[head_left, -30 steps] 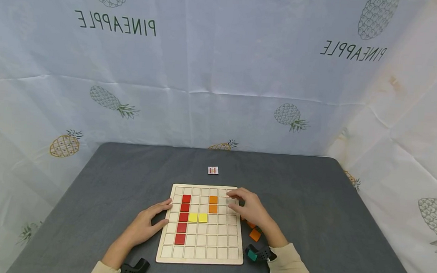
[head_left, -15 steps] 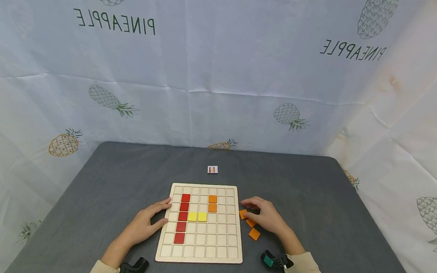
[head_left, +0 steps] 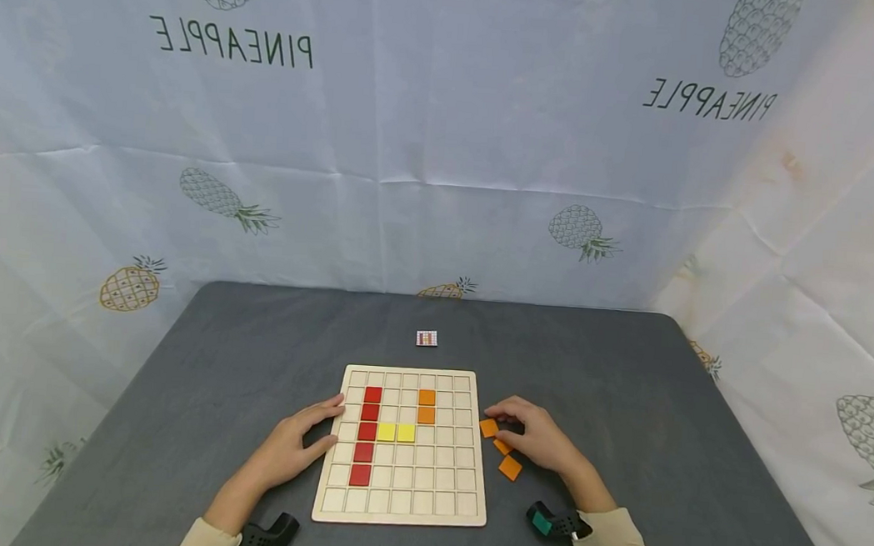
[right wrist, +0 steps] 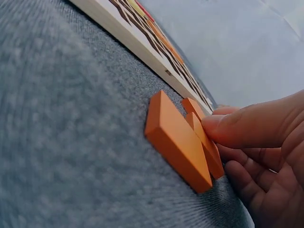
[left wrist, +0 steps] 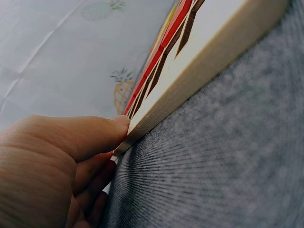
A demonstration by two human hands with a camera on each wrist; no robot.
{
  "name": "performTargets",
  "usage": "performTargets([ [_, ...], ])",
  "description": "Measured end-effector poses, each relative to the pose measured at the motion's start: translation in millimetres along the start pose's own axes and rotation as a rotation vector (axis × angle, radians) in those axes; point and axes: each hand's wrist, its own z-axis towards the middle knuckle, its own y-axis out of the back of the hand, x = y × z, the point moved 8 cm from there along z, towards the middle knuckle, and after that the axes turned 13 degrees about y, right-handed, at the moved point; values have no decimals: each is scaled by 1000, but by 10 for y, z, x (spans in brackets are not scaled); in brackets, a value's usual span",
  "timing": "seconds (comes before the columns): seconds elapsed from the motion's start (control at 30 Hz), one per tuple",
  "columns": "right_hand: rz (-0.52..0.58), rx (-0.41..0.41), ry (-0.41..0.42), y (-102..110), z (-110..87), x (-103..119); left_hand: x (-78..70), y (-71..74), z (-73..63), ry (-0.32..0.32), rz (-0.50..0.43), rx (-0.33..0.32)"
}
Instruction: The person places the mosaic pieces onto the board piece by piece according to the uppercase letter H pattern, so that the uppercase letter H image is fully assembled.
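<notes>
A wooden grid board (head_left: 445, 503) lies on the table, bearing a column of several red tiles (head_left: 365, 432), a pair of yellow tiles (head_left: 395, 432) and two orange tiles (head_left: 426, 407). My left hand (head_left: 292, 452) rests along the board's left edge, fingers loosely extended; in the left wrist view its thumb (left wrist: 95, 135) touches the board's side. Three loose orange tiles (head_left: 511, 468) lie beside the board's right edge. Over them is my right hand (head_left: 540, 436), fingers bent loosely. In the right wrist view its thumb (right wrist: 237, 128) overlaps the farther tiles.
A small card with a coloured grid pattern (head_left: 426, 338) lies beyond the board on the grey table (head_left: 589, 357). A pineapple-print curtain (head_left: 475, 142) hangs behind the table. Each wrist wears a black camera mount (head_left: 557, 522).
My right hand has left the board's upper right side and come right and nearer to the loose orange tiles, uncovering them. My left hand and the board have stayed in place.
</notes>
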Motion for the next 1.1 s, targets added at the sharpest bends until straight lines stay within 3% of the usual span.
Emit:
performTargets([
  [0.47,-12,35,-130,-27,29,-32,-19,1,-6,12,-4,-4],
  [1.1,18,-55,-107,18,5,-61,7,-15,-1,29,-6,5],
])
